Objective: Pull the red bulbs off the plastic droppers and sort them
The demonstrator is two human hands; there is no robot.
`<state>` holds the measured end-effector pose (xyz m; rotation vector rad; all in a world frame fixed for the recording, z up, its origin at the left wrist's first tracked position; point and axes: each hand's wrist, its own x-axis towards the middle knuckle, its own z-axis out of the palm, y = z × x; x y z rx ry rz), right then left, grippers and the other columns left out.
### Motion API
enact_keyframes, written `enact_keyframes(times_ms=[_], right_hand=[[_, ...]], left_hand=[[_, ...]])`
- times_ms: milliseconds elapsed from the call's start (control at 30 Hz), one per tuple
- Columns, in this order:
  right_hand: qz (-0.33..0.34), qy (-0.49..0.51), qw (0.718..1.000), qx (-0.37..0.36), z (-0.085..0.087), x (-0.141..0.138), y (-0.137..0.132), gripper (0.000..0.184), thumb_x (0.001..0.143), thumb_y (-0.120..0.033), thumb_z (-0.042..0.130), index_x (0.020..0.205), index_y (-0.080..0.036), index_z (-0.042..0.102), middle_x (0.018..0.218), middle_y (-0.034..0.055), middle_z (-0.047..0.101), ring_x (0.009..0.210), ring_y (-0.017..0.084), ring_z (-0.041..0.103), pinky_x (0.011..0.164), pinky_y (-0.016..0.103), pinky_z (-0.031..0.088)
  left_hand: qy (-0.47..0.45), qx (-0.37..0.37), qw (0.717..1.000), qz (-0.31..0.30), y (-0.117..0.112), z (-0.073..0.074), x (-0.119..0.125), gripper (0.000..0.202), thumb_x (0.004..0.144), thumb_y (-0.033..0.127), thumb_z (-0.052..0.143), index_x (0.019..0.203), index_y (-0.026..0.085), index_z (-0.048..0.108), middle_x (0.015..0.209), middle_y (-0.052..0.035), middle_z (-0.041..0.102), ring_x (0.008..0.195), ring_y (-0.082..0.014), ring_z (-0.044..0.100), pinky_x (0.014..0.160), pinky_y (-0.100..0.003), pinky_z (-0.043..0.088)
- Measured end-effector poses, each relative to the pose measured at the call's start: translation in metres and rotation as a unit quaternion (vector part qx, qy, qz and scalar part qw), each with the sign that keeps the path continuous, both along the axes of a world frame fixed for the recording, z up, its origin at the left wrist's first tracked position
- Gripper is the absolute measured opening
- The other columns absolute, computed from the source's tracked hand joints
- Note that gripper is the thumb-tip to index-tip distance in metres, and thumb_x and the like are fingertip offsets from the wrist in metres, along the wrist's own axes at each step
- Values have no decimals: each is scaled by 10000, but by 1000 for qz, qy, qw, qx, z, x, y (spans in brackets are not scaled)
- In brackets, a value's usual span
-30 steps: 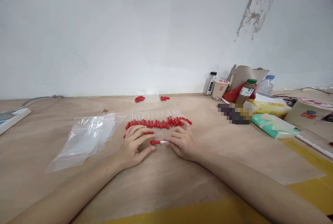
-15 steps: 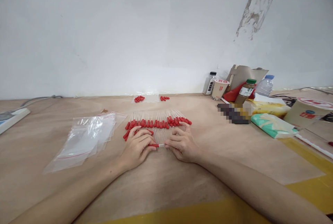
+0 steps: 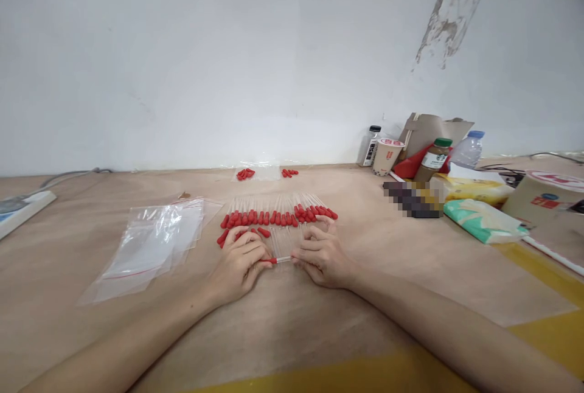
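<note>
My left hand [image 3: 241,262] pinches a red rubber bulb [image 3: 272,260] between thumb and fingers, and only its end shows. A clear thin dropper tube [image 3: 283,259] runs level from that bulb to my right hand [image 3: 323,252], whose fingertips are closed on its other end. Just beyond the hands lies a row of droppers with red bulbs [image 3: 261,217], their clear tips pointing to the wall. Several bare clear tubes [image 3: 281,239] rest between my hands. Loose red bulbs [image 3: 263,232] lie behind my left hand, partly covered by it.
Clear zip bags [image 3: 150,241] are stacked at left, near a power strip [image 3: 27,210]. More red bulbs [image 3: 245,174] lie on a plastic bag [image 3: 267,171] by the wall. Bottles [image 3: 435,159], a paper cup [image 3: 387,157] and tissue packs [image 3: 483,219] stand at right.
A little more clear tube shows between the red bulb and my right hand. Both hands keep their grip in nearly the same place, and the view has shifted slightly.
</note>
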<state>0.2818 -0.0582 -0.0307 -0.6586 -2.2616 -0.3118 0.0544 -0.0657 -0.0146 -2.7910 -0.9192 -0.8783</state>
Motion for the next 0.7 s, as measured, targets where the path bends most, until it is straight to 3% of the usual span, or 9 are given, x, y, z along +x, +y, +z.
enact_keyframes(times_ms=[133, 267, 367, 467, 567, 700], right_hand=[[-1, 23, 1000, 2, 0, 9, 3, 182, 856, -246, 502, 749, -217, 646, 579, -35, 586, 711, 125, 474, 931, 416, 218], [-51, 68, 996, -31, 1, 22, 7, 180, 854, -278, 515, 794, -224, 676, 572, -20, 589, 704, 136, 483, 917, 413, 220], [-90, 108, 986, -85, 3, 23, 10, 164, 847, -294, 525, 851, -220, 671, 655, -5, 645, 695, 134, 513, 906, 397, 233], [-123, 116, 979, -115, 4, 17, 10, 155, 845, -261, 505, 833, -202, 648, 723, 5, 674, 697, 131, 538, 901, 379, 238], [-142, 107, 980, -94, 4, 11, 10, 146, 832, -226, 501, 804, -209, 643, 725, -9, 682, 694, 128, 546, 895, 369, 232], [-147, 101, 983, -47, 2, 7, 10, 141, 814, -211, 520, 779, -220, 656, 717, -17, 692, 686, 129, 536, 888, 369, 228]], left_hand=[[-8, 9, 1000, 17, 1, -3, -10, 143, 866, 228, 480, 764, 208, 578, 757, 8, 656, 832, -170, 567, 901, -404, 315], [-56, -34, 997, 48, 5, 1, -28, 150, 882, 255, 456, 850, 204, 593, 874, -26, 650, 859, -167, 578, 807, -327, 428], [-94, -43, 988, 113, 11, 11, -42, 195, 878, 296, 450, 954, 213, 610, 993, -45, 602, 917, -175, 570, 809, -310, 460], [-102, -19, 977, 186, 18, 19, -54, 264, 862, 311, 423, 1010, 220, 623, 948, -50, 567, 870, -185, 571, 759, -318, 483], [-85, -36, 970, 226, 22, 20, -63, 295, 849, 322, 416, 1050, 222, 607, 866, -37, 564, 779, -179, 575, 665, -298, 492], [-93, -95, 964, 228, 22, 14, -64, 274, 824, 382, 482, 1017, 204, 562, 840, -28, 606, 743, -178, 591, 627, -287, 496]])
